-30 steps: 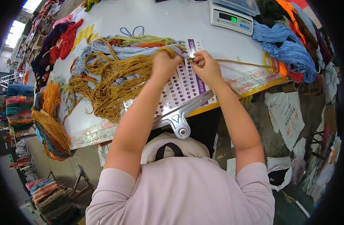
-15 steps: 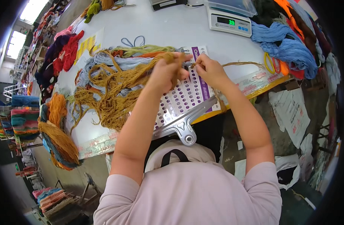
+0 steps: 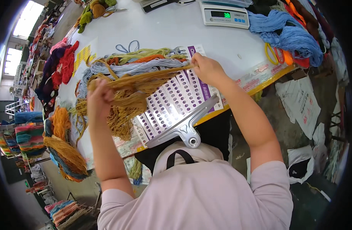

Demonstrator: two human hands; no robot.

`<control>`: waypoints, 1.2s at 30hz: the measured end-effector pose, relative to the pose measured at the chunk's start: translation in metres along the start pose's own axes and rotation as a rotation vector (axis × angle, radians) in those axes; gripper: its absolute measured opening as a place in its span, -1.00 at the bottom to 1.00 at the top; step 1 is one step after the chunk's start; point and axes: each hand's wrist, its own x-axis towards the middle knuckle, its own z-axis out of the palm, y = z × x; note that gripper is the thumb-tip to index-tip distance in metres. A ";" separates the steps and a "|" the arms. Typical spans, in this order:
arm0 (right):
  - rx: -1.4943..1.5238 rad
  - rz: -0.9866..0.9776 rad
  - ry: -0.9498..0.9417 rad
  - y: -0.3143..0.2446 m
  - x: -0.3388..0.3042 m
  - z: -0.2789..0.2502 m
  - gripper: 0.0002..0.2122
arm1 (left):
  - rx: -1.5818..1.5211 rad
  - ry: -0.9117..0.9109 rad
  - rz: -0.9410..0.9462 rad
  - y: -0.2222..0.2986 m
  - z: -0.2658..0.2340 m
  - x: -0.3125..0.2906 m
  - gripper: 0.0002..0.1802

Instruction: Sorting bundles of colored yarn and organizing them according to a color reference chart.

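A bundle of golden-brown yarn [image 3: 153, 76] stretches taut between my two hands, above the white punched card. My left hand [image 3: 101, 95], slightly blurred, is closed round the bundle at the left. Pinched fingers of my right hand [image 3: 208, 69] grip its other end by the card's purple strip. More brown yarn hangs down over the left part of the punched card [image 3: 172, 100], which has rows of round holes. Skeins of pale blue-grey yarn [image 3: 133, 68], green yarn [image 3: 149, 53] and orange yarn lie just beyond. A large metal clip [image 3: 191, 134] grips the card's near edge.
A white electronic scale [image 3: 225, 17] with a lit display stands at the far right. Beside it lie blue yarn [image 3: 289, 36] and yellow and red scissors handles [image 3: 274, 55]. Red yarn [image 3: 66, 63] and orange yarn [image 3: 61, 122] hang along the table's left side.
My left hand has swung left, away from my right hand, drawing the brown yarn out straight. The loose strand that trailed right of my right hand no longer shows there.
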 end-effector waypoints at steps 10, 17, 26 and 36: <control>-0.018 0.063 0.057 -0.015 -0.006 0.003 -0.82 | 0.306 0.476 0.512 0.052 -0.041 0.062 -0.78; 0.146 -0.145 0.102 -0.065 -0.025 0.032 -0.88 | 0.423 -0.091 -0.051 -0.029 0.052 -0.014 -0.82; 0.040 -0.134 0.131 -0.067 -0.021 0.051 -0.71 | 1.052 -0.023 0.236 -0.124 0.094 -0.016 -0.73; 0.078 -0.106 0.138 -0.061 -0.016 0.058 -0.69 | 1.173 0.117 0.029 -0.121 0.116 -0.008 -0.68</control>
